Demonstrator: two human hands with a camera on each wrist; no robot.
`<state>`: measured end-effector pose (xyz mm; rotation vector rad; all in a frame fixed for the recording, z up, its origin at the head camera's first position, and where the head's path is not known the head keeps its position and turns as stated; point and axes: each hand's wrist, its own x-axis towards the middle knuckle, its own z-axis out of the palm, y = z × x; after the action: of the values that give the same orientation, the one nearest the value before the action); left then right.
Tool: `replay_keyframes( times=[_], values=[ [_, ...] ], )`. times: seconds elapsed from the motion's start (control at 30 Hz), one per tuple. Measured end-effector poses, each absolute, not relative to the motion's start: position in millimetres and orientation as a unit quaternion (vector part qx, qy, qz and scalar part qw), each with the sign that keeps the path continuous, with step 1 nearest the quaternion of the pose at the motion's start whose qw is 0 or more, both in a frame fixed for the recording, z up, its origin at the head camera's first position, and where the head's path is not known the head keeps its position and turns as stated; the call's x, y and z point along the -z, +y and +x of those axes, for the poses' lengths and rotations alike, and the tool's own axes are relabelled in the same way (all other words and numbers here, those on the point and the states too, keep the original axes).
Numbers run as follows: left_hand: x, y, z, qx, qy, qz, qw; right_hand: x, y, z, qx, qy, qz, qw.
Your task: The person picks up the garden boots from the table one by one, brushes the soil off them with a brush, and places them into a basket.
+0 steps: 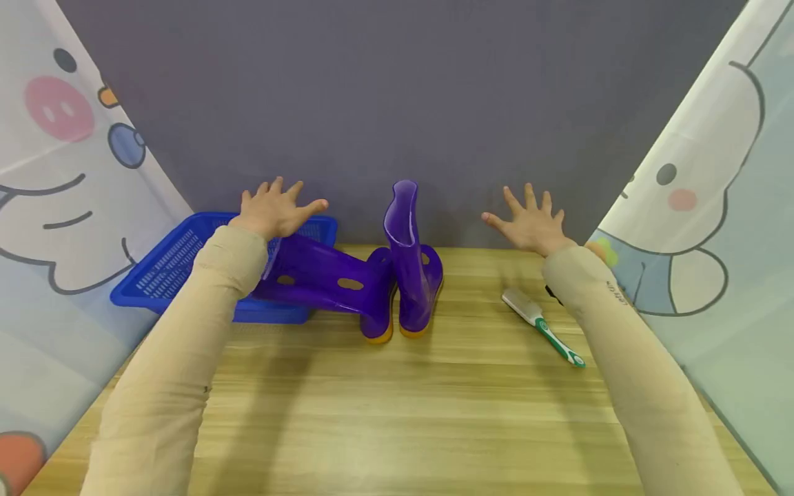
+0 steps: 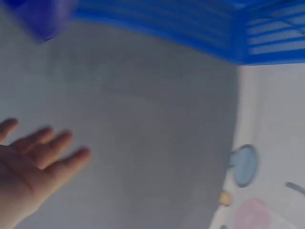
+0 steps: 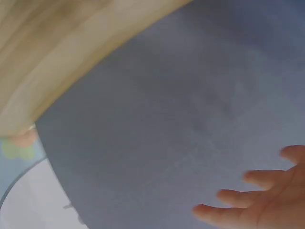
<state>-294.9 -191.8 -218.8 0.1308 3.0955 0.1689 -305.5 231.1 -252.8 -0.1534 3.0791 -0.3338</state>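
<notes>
My left hand [image 1: 270,210], fingers spread and holding nothing, is raised over the blue plastic basket [image 1: 130,293] in the head view. My right hand [image 1: 532,226] is likewise spread in the air, above and beyond a brush [image 1: 524,305] with a white head and a green and white handle. Between the hands are two purple rain boots with orange soles. One boot [image 1: 409,275] stands upright; the other boot [image 1: 316,275] has its shaft leaning left over the basket's rim. In the left wrist view the basket [image 2: 162,24] shows at the top.
A wooden table [image 1: 397,420] carries everything. Behind it rises a grey panel [image 1: 397,89]. Cartoon-printed cloths flank both sides, one on the left [image 1: 62,179] and one on the right [image 1: 701,179]. A small black object [image 1: 552,295] is partly hidden by the right sleeve.
</notes>
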Motion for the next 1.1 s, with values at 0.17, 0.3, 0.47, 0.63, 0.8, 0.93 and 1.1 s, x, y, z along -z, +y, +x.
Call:
replay_keyframes(
  times=[0.17, 0.3, 0.47, 0.63, 0.8, 0.93, 1.1],
  values=[
    [200, -171, -265, -0.078, 0.993, 0.087, -0.016, 240, 234, -288, 0.150, 0.986, -0.072, 0.020],
    [195, -155, -238, -0.119, 0.981, 0.122, -0.092, 239, 238, -269, 0.185, 0.978, -0.097, -0.005],
    [202, -141, -211, -0.192, 0.944, 0.183, -0.196, 246, 242, -248, 0.211, 0.970, -0.110, -0.055],
    [213, -136, -194, -0.267, 0.899, 0.236, -0.256, 252, 247, -231, 0.234, 0.962, -0.117, -0.078],
    [226, -133, -181, -0.267, 0.875, 0.285, -0.286, 260, 256, -214, 0.250, 0.957, -0.127, -0.069],
    [241, -131, -174, -0.287, 0.864, 0.307, -0.277, 271, 267, -205, 0.244, 0.956, -0.145, -0.077],
    [257, -127, -171, -0.356, 0.853, 0.299, -0.236, 288, 277, -200, 0.241, 0.956, -0.154, -0.068]
  ],
)
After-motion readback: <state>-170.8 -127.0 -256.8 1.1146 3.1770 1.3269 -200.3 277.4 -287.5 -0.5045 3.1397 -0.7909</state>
